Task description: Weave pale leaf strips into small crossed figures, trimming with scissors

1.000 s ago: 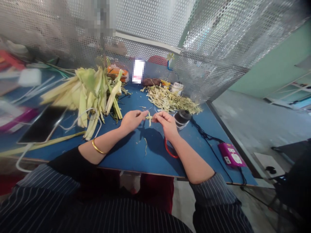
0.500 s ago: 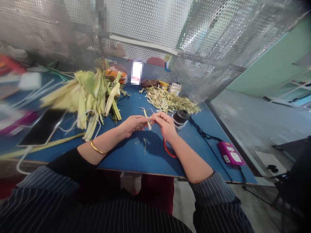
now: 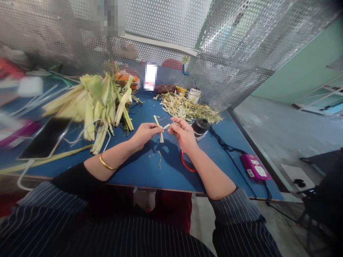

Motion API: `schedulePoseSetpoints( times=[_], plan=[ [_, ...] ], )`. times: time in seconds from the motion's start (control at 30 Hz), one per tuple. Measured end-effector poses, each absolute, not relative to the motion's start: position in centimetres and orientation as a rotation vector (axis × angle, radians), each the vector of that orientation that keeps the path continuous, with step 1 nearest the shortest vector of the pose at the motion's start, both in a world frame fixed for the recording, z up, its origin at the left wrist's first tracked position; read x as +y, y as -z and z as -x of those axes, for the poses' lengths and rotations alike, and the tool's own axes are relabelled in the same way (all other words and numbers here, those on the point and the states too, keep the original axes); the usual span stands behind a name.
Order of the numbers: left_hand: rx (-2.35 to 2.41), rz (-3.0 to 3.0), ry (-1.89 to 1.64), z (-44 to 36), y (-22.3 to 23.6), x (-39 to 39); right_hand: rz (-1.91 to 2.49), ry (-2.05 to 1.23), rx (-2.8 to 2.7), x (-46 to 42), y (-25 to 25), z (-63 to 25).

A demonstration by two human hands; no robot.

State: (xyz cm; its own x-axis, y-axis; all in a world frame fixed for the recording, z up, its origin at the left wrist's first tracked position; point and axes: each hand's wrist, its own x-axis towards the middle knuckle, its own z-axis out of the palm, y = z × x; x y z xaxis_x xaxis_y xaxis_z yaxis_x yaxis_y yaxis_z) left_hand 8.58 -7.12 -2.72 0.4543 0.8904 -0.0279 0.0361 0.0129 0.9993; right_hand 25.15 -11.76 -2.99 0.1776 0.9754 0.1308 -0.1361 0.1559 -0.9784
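Note:
My left hand [image 3: 146,135] is closed in a pinch on a small piece of folded pale-green plant leaf [image 3: 162,137], probably corn husk, whose ends stick out above and below the fingers. Just to its right, my right hand [image 3: 184,136] has thumb and forefinger pinched together. A fine pale line shows at those fingertips, too thin to name for sure. Beside the right hand stands a black cone-shaped spool [image 3: 200,125] with white around its base. Under the right wrist lies a red curved loop [image 3: 185,165], partly hidden.
Long pale-green leaves [image 3: 92,103] are heaped at the left, by a phone [image 3: 44,139] with a white cable. Leaf scraps [image 3: 187,107] lie at the back. A lit screen [image 3: 150,76] stands before the perforated metal panel [image 3: 160,21]. A purple power box [image 3: 255,167] sits at right.
My hands have moved slightly apart. The right one has shifted up and opened its outer fingers a little; the leaf piece stays in the left hand and shows more plainly.

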Motion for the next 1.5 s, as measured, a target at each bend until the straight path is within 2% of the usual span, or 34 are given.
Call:
schedulePoseSetpoints(
  times=[0.2,0.47,0.7,0.9,1.07,1.33,1.4,1.5],
  plan=[
    [0.884,-1.564,-0.815,-8.5,3.0,-7.0,1.345,-0.796,-1.362,-11.6,3.5,-25.5],
    [0.912,-1.454,-0.736,-8.4,2.9,-6.7,1.407,-0.532,-1.658,-11.6,3.5,-25.8],
    [1.005,-1.407,-0.745,-8.4,2.7,-6.7,1.482,-0.455,-1.702,-11.3,3.7,-26.1],
    [1.084,-1.411,-0.887,-8.2,2.6,-5.6,1.917,-0.021,-1.843,-12.8,0.9,-28.2],
    [1.107,-1.43,-0.957,-7.8,2.8,-4.5,2.411,-0.114,-2.148,-18.2,-0.7,-28.4],
    [1.114,-1.421,-1.019,-7.4,3.0,-3.5,2.549,0.063,-1.971,-21.3,2.4,-28.4],
    [1.12,-1.402,-1.034,-7.3,3.0,-3.3,2.505,-0.068,-1.852,-21.1,2.8,-29.1],
    [1.124,-1.375,-1.058,-7.1,2.9,-3.0,2.21,-0.513,-1.51,-20.8,2.7,-29.7]
  ],
)
